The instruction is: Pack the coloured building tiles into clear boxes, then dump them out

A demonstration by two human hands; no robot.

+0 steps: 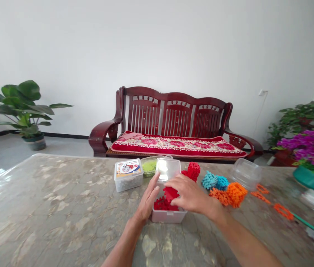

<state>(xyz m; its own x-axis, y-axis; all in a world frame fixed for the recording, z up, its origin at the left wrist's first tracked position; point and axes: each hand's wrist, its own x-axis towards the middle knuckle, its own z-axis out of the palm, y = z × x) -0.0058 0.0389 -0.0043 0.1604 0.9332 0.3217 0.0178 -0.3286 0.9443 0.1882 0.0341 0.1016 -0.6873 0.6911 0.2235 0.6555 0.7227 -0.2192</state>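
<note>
A patterned table (76, 230) fills the foreground, a dark red wooden bench (143, 115) beyond its far edge. A labelled box (129, 182) stands near the middle of that edge; an open plastic box (169, 217) sits to its right, farther in from the edge. The person's right hand (187, 193) reaches over the open box, fingers curled, thumb and fingertips closed around a red piece (170, 193). The left hand (147, 198) is at the box's left side, fingers nearly straight, thumb apart, gripping nothing visible; contact cannot be told. An orange cluster (237, 194) lies toward the table's far right corner. Smaller red pieces (161, 203) fill the box.
</note>
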